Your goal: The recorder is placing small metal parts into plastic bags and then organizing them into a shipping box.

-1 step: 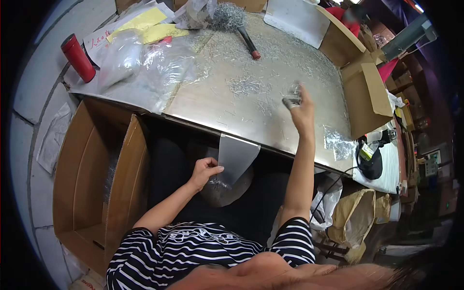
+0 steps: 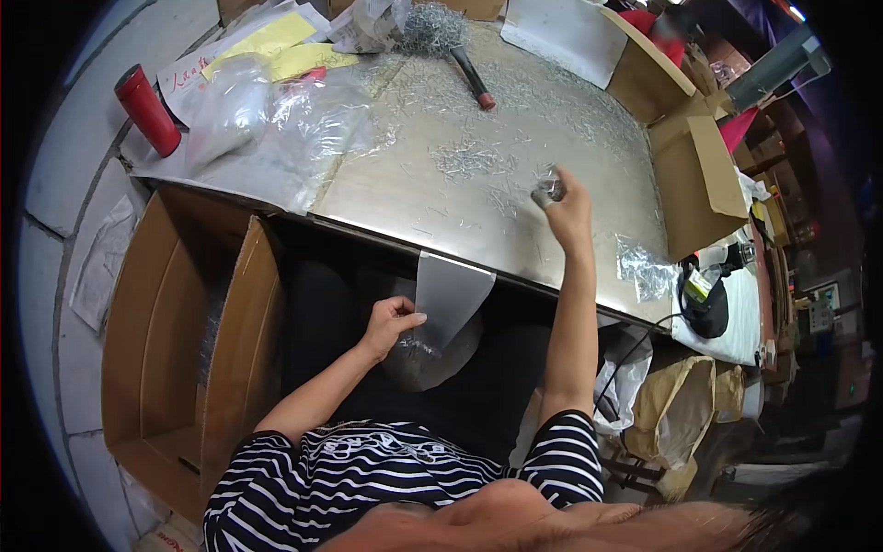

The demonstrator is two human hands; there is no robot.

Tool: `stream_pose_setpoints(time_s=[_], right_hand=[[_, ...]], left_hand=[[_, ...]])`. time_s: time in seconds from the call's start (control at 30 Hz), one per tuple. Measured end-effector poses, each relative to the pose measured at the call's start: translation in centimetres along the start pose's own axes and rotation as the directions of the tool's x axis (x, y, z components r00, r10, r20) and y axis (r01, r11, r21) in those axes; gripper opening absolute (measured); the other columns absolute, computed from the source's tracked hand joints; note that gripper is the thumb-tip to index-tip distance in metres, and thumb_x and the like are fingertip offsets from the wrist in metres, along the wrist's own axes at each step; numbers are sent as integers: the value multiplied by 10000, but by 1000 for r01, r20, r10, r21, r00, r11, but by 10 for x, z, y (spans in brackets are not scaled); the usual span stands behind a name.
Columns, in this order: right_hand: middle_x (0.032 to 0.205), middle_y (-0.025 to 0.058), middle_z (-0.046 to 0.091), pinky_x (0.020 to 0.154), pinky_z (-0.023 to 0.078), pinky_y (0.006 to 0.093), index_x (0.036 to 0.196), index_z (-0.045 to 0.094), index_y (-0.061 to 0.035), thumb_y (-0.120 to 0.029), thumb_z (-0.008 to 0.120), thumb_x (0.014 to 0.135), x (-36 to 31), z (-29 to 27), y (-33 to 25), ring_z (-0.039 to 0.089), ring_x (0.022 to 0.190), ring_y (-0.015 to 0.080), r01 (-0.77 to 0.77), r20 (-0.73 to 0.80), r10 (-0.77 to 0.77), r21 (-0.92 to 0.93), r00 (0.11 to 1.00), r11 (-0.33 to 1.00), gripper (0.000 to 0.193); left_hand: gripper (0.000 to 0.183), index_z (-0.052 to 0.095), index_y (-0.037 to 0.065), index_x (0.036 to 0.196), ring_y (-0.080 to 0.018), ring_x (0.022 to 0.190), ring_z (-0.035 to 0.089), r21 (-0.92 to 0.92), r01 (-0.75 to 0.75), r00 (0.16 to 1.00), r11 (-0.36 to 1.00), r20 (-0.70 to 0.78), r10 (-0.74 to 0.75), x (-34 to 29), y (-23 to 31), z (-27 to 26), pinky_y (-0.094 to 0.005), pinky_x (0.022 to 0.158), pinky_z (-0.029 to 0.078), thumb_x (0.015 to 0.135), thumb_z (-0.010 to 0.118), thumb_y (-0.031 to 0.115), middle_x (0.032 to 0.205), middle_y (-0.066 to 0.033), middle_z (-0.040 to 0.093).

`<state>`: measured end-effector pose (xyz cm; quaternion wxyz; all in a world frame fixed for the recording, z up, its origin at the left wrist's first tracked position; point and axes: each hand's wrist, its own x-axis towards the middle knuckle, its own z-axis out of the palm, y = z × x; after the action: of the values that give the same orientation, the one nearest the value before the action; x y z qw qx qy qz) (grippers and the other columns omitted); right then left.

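At the upper left of the frame, a red flask (image 2: 147, 110) stands near the table's corner. Below it, a tall brown cardboard box (image 2: 156, 322) sits open, with some clear plastic down inside. To the right of the flask you have puffy clear plastic bags (image 2: 235, 110), and yellow papers (image 2: 276, 41) lie just behind them. Your left hand (image 2: 391, 327) is low in the middle, in front of the table edge. Its fingers are bent and its thumb points right, with the tip at the left side of a cloudy plastic sheet (image 2: 451, 294) that hangs from the edge. You can't tell if thumb and finger are pinching anything. At the top middle there is a big heap of thin metal pins (image 2: 432, 28), and a black stick (image 2: 471, 78) with a reddish end pokes out of it. More pins lie all over the shiny table (image 2: 386, 198), with a small pile in the middle. Your right hand (image 2: 564, 198) is over the table, right of that pile. Its fingers curl toward the thumb around something small and dark; you can't tell if they are tight on it. Farther right are a flat clear bag (image 2: 644, 271) and an open cardboard carton (image 2: 704, 184).
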<state>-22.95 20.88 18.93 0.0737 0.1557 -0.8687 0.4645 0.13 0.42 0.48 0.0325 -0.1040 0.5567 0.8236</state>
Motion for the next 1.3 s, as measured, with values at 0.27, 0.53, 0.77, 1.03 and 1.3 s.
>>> stream_pose_setpoints(time_s=[0.27, 0.53, 0.77, 1.03, 1.3], right_hand=[[1007, 147, 670, 849, 484, 326, 1343, 510, -89, 63, 648, 756, -28, 15, 8, 637, 891, 216, 1, -9, -2, -111, 1000, 994, 622], [1183, 151, 640, 926, 455, 347, 1356, 505, -107, 71, 561, 820, -79, 1, 4, 598, 1108, 269, 166, 86, -156, -138, 984, 976, 567], [1476, 232, 350, 1163, 190, 410, 1410, 377, 26, -370, 454, 987, -81, 16, 68, 288, 1394, 356, -90, -198, 9, -403, 980, 911, 585], [1481, 289, 280, 1138, 243, 451, 1365, 372, 71, -36, 488, 818, -89, 125, -9, 283, 1380, 412, 139, 82, -113, -484, 990, 864, 569], [1378, 177, 478, 1074, 367, 404, 1244, 523, 21, 172, 446, 735, -177, 51, -62, 391, 1339, 348, 280, 123, -261, -172, 957, 945, 536]], left_hand=[[135, 597, 20, 864, -90, 748, 583, -119, 88, 994, 989, 73, -79, -2, -5, -4, -225, 731, 474, 811, 697, 93, 844, -42, 640], [324, 621, -23, 1065, -107, 855, 601, -339, 209, 974, 917, 160, -163, -6, 4, 7, -235, 749, 472, 862, 624, 228, 954, -50, 651], [390, 577, -51, 1189, -187, 1000, 634, -320, 210, 960, 924, 245, -133, -3, 2, 10, -317, 891, 492, 909, 590, 221, 1097, -111, 660], [542, 598, -23, 1169, -274, 1010, 637, -452, 376, 918, 809, 299, -259, -18, -20, -8, -366, 898, 493, 977, 435, 457, 1110, -142, 660], [851, 584, -46, 1182, -308, 925, 672, -263, 621, 752, 738, 466, -467, 16, -63, -62, -405, 871, 525, 920, 275, 702, 1057, -233, 655]])
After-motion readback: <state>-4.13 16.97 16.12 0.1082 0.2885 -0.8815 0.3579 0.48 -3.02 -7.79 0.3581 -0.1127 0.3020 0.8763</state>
